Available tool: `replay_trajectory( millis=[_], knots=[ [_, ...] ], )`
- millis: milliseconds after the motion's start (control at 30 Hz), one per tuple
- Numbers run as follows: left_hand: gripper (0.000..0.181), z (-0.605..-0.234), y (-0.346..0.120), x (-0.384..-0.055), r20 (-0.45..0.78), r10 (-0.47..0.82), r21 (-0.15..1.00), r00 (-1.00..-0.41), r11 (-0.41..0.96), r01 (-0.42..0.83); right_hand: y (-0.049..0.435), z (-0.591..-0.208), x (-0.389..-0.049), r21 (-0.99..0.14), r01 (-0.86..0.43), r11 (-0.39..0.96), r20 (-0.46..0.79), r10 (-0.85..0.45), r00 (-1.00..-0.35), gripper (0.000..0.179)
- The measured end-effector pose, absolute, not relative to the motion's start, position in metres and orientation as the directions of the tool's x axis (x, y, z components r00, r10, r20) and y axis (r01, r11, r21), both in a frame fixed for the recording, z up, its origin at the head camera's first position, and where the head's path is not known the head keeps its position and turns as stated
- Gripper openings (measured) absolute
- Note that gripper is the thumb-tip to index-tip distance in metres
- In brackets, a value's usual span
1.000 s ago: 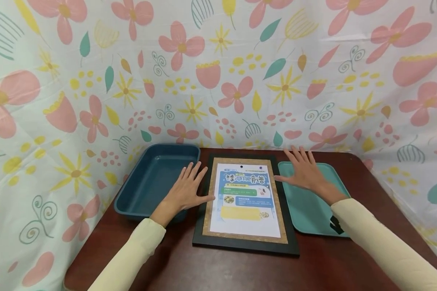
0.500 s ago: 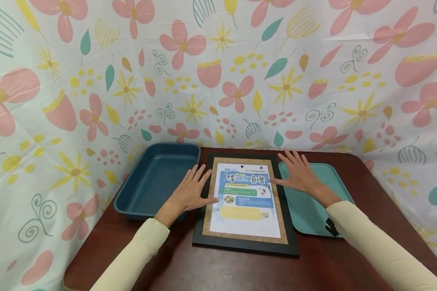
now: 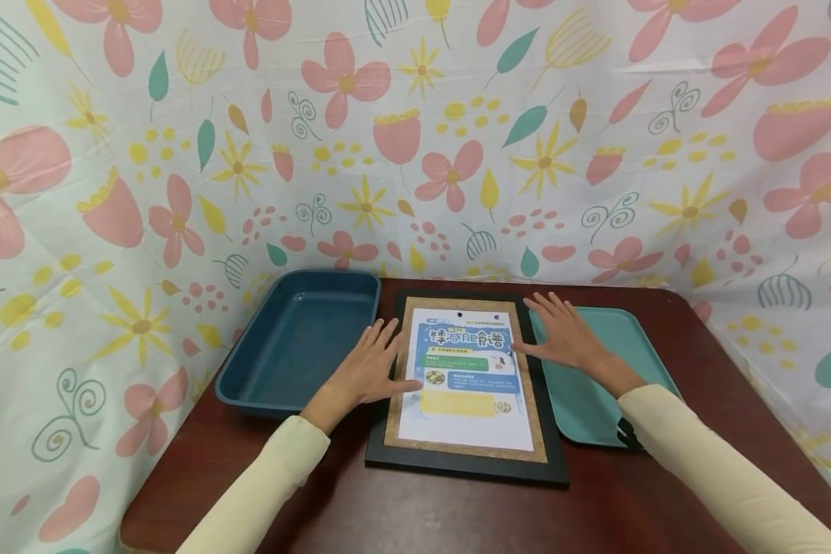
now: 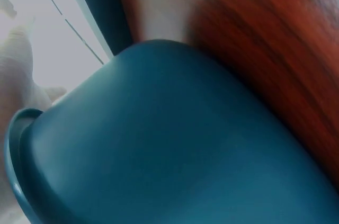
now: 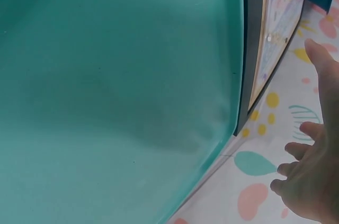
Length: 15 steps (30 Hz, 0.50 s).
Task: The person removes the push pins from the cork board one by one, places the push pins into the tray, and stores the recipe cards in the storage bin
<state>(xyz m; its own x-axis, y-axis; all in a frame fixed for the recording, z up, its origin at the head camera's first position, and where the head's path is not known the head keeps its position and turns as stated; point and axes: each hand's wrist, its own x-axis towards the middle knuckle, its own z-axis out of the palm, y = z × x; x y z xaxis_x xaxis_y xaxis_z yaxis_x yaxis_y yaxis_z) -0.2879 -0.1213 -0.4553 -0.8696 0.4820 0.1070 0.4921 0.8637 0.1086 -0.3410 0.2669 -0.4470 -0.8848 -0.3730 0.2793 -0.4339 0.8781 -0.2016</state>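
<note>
Left hand (image 3: 362,371) and right hand (image 3: 565,337) splay, empty — the framed corkboard (image 3: 467,468) seems stiff, light; grip its side rails (image 3: 543,408).

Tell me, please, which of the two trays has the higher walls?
The dark blue tray, left of the black-framed board. Its walls stand tall; the teal tray, right of the board, has only a low rim.

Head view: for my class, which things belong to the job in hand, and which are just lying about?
Probably part of the job:
black-framed board, with the left grip and right grip at its two sides
printed sheet on the board

Seemingly just lying about or backdrop:
dark blue basin, left of the board
teal tray, right of it
floral cloth, hanging behind
</note>
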Motion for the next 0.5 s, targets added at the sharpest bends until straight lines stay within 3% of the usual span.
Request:
replay_trajectory(
  millis=[333,500],
  knots=[
    [0.102,-0.458,-0.108,-0.291,0.139,0.536,0.041,-0.833,0.837,0.546,0.264,-0.452,-0.344,-0.206,-0.442,0.873,0.241,-0.392,-0.888,0.098],
    [0.100,-0.459,-0.105,-0.290,0.100,0.523,0.048,-0.847,0.847,0.529,0.260,-0.452,-0.347,-0.208,-0.449,0.869,0.230,-0.402,-0.886,0.097]
  ],
)
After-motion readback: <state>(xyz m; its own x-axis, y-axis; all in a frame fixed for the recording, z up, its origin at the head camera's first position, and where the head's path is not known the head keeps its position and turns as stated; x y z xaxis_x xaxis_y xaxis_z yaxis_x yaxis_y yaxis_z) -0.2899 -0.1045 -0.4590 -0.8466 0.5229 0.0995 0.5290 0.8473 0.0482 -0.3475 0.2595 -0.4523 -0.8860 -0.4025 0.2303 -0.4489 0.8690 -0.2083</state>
